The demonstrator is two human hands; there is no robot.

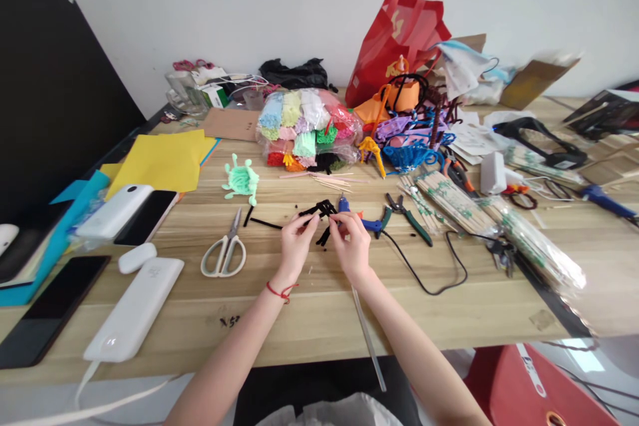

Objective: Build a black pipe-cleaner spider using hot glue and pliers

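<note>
Black pipe cleaners [325, 208], bent into a small many-legged shape, are pinched between my two hands just above the table. My left hand [298, 245] grips the left side with thumb and fingertips. On the other side, my right hand [351, 246] has its fingers closed on the same piece. Behind the right hand lies a blue glue gun [370, 224], partly hidden, with a clear glue stick [368, 336] nearer the table edge. Left of my hands are loose black pipe cleaner pieces [265, 223] and white-handled scissors [224, 249]. A mint-green pipe cleaner figure [241, 180] sits farther back.
Green-handled pliers [417, 226] and a black cord lie to the right, beside bundled wooden sticks [452, 196]. Bagged coloured pipe cleaners [307, 126] and a red bag [399, 33] stand at the back. Phones and a white power bank [134, 313] are at left.
</note>
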